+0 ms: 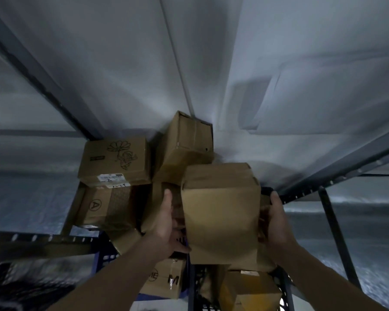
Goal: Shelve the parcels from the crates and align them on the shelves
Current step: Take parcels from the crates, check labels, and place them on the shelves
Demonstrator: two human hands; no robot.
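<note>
I hold a plain brown cardboard parcel [220,212] up in front of me between both hands. My left hand [166,223] grips its left side, thumb under the bottom edge. My right hand [273,218] clasps its right side. Behind it on the shelf stand other parcels: a box with a flower drawing [116,160] stacked on a box marked A [106,205], and a tall plain box [186,142] leaning at the back. Below my arms lie more parcels [164,279] in a blue crate [103,257].
Grey metal shelf beams run at the left [38,70] and right [337,173], with an upright post [337,234] on the right. A perforated shelf rail [36,239] crosses the lower left. A dark crate [283,290] holds boxes at the bottom. White wall panels rise behind.
</note>
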